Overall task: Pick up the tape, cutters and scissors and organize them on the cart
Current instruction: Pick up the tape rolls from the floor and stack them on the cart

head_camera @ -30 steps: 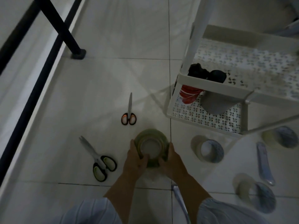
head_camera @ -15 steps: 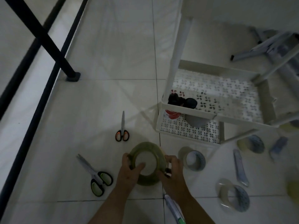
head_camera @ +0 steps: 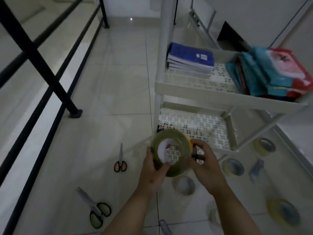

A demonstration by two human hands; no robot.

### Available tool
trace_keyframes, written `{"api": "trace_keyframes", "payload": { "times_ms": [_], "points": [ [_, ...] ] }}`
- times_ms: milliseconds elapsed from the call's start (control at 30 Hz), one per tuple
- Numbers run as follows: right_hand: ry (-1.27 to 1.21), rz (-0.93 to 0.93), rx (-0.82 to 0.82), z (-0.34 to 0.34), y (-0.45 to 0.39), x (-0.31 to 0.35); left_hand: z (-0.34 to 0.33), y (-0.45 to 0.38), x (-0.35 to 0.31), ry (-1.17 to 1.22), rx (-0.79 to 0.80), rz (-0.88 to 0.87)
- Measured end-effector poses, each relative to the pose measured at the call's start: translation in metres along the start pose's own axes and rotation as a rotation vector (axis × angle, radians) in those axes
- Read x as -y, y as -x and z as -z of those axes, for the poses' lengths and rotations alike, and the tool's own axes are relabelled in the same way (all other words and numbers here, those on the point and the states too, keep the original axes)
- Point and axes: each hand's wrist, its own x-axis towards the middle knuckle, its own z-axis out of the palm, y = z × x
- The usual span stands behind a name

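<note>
Both hands hold a large green roll of tape (head_camera: 182, 145) in the air, in front of the white cart (head_camera: 194, 89). My left hand (head_camera: 152, 173) grips its left rim and my right hand (head_camera: 205, 164) its right side. On the floor lie small orange-handled scissors (head_camera: 120, 160), bigger green-handled scissors (head_camera: 95, 209), several more tape rolls such as one (head_camera: 184, 184) under my hands and another (head_camera: 232, 167) near the cart, and a blurred cutter (head_camera: 256, 168). Another cutter's end (head_camera: 165, 227) shows at the bottom edge.
The cart's upper shelf carries stacked blue notebooks (head_camera: 190, 59) and colourful packets (head_camera: 271, 72); its patterned lower shelf (head_camera: 199, 128) lies behind the held roll. A black metal railing (head_camera: 42, 65) runs along the left. Tiled floor lies between railing and cart.
The green tape roll has been lifted off the floor and tipped on edge in both hands. The view has risen, bringing the cart's upper shelf into sight.
</note>
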Motion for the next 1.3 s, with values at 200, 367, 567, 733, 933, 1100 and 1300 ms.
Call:
{"api": "trace_keyframes", "payload": {
  "times_ms": [200,367,567,733,933,1100,1300],
  "points": [
    [-0.029,0.071,-0.029,0.04,-0.038,0.014,-0.035,-0.032,-0.046,-0.105,-0.01,-0.108],
    [-0.037,0.053,-0.089,0.055,-0.068,0.009,-0.055,-0.067,-0.062,-0.224,0.013,-0.17],
    [-0.053,0.094,-0.119,0.055,-0.099,0.008,-0.06,-0.114,-0.08,-0.242,-0.064,-0.216],
    [-0.137,0.052,-0.097,0.044,-0.125,-0.002,-0.058,-0.141,-0.082,-0.438,-0.142,-0.183],
    [-0.199,-0.065,-0.08,0.024,-0.151,-0.019,-0.054,-0.153,-0.069,-0.499,-0.171,-0.062],
    [-0.208,-0.139,-0.064,0.017,-0.162,-0.032,-0.054,-0.157,-0.063,-0.562,-0.146,-0.038],
    [-0.063,-0.147,-0.031,0.014,-0.175,-0.035,-0.054,-0.164,-0.059,-0.642,-0.097,0.002]
  ]
}}
